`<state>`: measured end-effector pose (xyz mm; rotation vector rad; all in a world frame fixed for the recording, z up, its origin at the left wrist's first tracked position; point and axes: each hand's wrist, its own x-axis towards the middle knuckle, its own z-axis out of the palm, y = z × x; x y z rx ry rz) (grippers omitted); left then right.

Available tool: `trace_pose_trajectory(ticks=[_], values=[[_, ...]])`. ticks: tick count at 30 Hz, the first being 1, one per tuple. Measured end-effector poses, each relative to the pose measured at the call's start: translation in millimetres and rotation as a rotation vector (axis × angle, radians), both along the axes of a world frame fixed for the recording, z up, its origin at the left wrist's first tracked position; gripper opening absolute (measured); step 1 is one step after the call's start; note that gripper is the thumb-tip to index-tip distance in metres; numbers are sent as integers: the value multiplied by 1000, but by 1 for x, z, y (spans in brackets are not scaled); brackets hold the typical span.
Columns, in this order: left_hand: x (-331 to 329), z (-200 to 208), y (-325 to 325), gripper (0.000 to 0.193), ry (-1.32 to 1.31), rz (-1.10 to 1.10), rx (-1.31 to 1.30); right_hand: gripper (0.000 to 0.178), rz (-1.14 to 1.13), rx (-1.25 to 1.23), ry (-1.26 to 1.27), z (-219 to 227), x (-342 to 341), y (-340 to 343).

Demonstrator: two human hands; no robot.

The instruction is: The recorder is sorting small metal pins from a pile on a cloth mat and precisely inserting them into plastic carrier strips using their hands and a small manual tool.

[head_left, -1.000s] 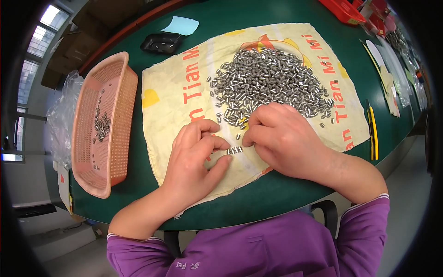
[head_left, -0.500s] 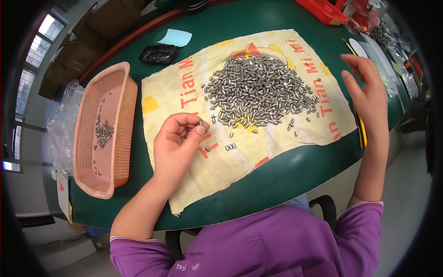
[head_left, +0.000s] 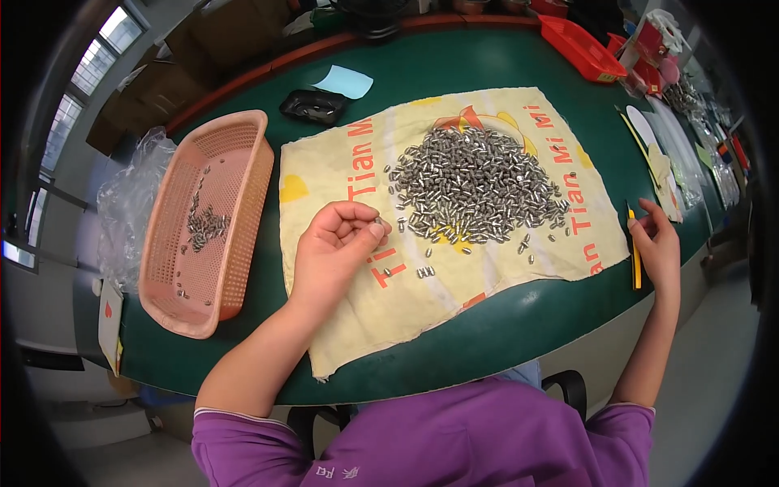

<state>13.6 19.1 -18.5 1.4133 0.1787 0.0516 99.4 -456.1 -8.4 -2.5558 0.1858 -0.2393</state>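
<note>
**Left hand holding small metal pieces above a cloth; right hand at the surface edge**

The left hand (head_left: 333, 247) sits palm-up over the yellow cloth (head_left: 341, 174), its grip curled together on a few small metal pieces (head_left: 378, 221) pinched between thumb and fingertips. The main pile (head_left: 475, 183) of the same silvery pieces lies on the cloth at about 2 o'clock from this hand, near but not touching it. A few stray pieces (head_left: 425, 272) rest on the cloth at 4 o'clock, just beside the hand.

The right hand (head_left: 659, 247) is well apart, at 3 o'clock, on the edge of the green surface (head_left: 487, 65) beyond the cloth. Its fingers are bent at the top end of a thin yellow tool (head_left: 634, 260); whether its grip is clamped on the tool cannot be told.

A pink basket (head_left: 243, 191) stands at 9 o'clock from the left hand, just beside the cloth, with a scatter of metal pieces inside. A small black tray (head_left: 312, 105) lies at 12 o'clock, and a red tray (head_left: 580, 49) at 1 o'clock, far across the surface.
</note>
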Motion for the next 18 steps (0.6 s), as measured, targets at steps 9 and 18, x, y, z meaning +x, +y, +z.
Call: trace_pose_trajectory(ticks=[9, 18], values=[[2, 2, -1, 17, 17, -4, -20, 38, 11, -113, -37, 5, 7, 4], [0, 1, 4, 19, 22, -6, -30, 29, 758, 389, -95, 81, -8, 165]])
